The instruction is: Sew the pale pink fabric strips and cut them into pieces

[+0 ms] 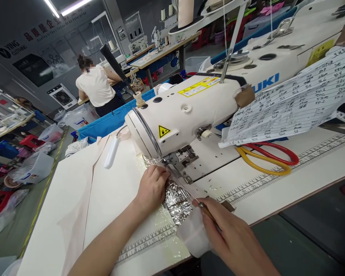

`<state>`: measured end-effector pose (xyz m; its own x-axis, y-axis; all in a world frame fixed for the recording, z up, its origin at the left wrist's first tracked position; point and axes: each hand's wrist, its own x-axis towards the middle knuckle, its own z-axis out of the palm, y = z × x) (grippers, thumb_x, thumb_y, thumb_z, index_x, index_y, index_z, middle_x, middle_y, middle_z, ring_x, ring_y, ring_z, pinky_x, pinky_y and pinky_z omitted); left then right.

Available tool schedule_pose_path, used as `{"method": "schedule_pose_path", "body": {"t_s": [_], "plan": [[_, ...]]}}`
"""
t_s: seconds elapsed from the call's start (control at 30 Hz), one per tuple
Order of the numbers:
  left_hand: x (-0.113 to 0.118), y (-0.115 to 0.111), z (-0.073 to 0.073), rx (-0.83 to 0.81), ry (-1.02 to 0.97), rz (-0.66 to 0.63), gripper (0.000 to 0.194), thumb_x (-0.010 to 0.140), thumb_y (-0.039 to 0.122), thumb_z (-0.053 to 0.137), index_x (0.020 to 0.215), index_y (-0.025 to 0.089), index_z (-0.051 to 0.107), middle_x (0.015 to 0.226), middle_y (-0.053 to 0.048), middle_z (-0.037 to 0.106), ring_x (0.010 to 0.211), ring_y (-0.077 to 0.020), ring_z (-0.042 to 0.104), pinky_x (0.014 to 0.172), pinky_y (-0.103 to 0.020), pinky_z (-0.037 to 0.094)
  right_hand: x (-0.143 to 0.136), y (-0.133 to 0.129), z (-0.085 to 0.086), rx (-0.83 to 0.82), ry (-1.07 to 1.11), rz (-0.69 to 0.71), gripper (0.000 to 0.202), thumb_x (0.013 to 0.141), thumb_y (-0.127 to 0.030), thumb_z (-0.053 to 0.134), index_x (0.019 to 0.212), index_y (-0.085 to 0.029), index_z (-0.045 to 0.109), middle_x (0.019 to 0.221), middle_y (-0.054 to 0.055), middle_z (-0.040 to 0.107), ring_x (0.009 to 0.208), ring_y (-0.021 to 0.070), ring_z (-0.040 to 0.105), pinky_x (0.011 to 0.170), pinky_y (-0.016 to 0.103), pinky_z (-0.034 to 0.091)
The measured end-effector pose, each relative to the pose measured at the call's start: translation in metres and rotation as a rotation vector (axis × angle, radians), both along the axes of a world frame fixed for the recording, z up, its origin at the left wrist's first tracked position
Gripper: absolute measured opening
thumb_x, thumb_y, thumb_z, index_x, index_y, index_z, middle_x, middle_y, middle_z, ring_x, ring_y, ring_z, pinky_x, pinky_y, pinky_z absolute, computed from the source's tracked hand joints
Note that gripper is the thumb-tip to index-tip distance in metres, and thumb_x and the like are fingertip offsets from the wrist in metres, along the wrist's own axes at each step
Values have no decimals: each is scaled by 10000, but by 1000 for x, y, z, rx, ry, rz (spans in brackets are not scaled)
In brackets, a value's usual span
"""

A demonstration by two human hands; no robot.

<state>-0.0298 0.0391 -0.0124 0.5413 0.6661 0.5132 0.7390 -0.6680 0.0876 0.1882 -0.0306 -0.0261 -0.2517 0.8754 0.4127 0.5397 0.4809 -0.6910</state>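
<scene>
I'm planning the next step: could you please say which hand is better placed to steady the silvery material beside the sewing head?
Probably the left hand: its fingers sit by the sewing head and silvery material; the right hand holds a tool nearer the edge of the table.

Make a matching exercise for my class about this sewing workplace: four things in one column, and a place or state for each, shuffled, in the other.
Column 1
1. Left hand
2. Right hand
3. Silvery strip
4. Paper sheet

Column 2
A. Grips a thin tool with a brown handle
B. Covered in rows of handwriting
C. Fingertips close to the rounded end of the sewing machine
D. Crinkled and shiny, lying between the two hands

Right pairs: 1-C, 2-A, 3-D, 4-B
</scene>
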Motion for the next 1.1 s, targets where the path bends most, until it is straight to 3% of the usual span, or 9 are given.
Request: {"method": "schedule_pose_path", "body": {"t_s": [0.23,0.43,0.67,0.93,1.1], "plan": [[2,-3,0,2,69,155,404,840,-3,404,1203,139,511,1098,-145,605,966,-267,560,734,-407,539,-8,11,7,19,-43,25,225,967,-174,360,1053,-209,565,804,39,693,652,176,674,525,240,505],[3,-5,2,23,7,46,349,830,15,422,1133,153,526,1019,-113,620,891,-235,569,696,-364,519,-9,15,1,34,-63,29,226,977,-171,350,1093,-199,541,871,61,695,677,175,678,548,246,514],[6,-6,4,10,110,173,363,804,43,453,1149,109,544,1033,-146,614,890,-265,557,673,-386,507,-15,20,3,113,-77,7,220,964,-156,351,1070,-197,540,869,55,695,700,172,685,538,232,510],[8,-9,3,2,40,116,356,789,49,471,1122,143,552,1049,-128,603,910,-253,542,701,-377,506,-16,24,4,73,-96,24,241,958,-154,345,1053,-198,562,836,60,687,704,188,687,584,256,540],[9,-9,3,-29,124,191,357,787,82,485,1131,106,574,1068,-143,602,921,-267,537,693,-387,512,-16,24,5,63,-106,31,249,966,-160,344,1071,-186,569,879,73,698,709,185,687,547,250,524]]}}
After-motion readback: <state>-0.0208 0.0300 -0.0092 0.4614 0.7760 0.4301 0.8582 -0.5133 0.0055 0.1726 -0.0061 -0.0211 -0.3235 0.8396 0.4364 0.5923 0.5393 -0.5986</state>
